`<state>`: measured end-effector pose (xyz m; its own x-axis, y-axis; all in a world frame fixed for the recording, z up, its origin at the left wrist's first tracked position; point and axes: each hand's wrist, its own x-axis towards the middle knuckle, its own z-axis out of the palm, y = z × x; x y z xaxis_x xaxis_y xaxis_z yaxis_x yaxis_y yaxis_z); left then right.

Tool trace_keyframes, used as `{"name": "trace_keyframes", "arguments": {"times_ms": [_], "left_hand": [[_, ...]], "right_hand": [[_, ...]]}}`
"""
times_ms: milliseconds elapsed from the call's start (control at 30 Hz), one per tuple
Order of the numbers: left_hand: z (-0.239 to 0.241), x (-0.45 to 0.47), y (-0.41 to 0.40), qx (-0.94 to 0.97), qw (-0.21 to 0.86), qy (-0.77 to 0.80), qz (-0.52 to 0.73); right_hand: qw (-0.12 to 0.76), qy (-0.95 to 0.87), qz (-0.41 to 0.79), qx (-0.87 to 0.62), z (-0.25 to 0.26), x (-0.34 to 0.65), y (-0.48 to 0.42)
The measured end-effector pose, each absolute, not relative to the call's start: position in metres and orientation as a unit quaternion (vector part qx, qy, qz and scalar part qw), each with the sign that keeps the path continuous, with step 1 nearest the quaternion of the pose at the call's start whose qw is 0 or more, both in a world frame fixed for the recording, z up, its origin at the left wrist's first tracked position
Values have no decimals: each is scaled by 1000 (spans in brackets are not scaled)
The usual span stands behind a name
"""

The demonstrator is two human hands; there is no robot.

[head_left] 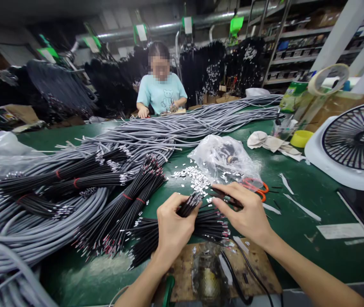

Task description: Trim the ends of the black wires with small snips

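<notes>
My left hand point(172, 226) is closed around a small bunch of short black wires point(190, 204) with metal tips, held just above the green table. My right hand point(244, 211) pinches a few thin black wires point(225, 197) beside that bunch, its fingers pressed together. Under both hands lies a loose pile of the same black wires point(207, 226). To the left lie tied bundles of black wires with red bands point(130, 200). A heap of small silver terminals point(194, 177) sits just beyond my hands.
Long grey cables point(175, 132) cover the table's left and middle. A clear plastic bag point(223, 160), orange-handled scissors point(258, 187), a white fan point(354, 145) and a tape roll point(327, 79) stand to the right. A person in a light blue shirt point(161, 94) works across the table.
</notes>
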<state>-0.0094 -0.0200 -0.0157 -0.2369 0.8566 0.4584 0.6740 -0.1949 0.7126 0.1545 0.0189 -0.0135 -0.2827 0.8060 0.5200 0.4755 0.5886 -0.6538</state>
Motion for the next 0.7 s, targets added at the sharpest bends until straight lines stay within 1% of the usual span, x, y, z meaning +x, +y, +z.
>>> {"name": "trace_keyframes", "arguments": {"times_ms": [200,300,400,500,700], "left_hand": [[-15,-9,-20,621,112,613,475],[-15,-10,-20,626,109,609,475],[-15,-10,-18,631,105,611,466],[-14,-11,-17,635,102,615,456],[-11,-12,-19,655,180,603,418]], "right_hand": [[399,-769,305,-395,-8,153,20],[408,-761,335,-377,-7,152,19],[417,-757,347,-364,-7,151,16],[407,-765,344,-361,-7,150,13],[383,-792,307,-363,-5,155,11]]}}
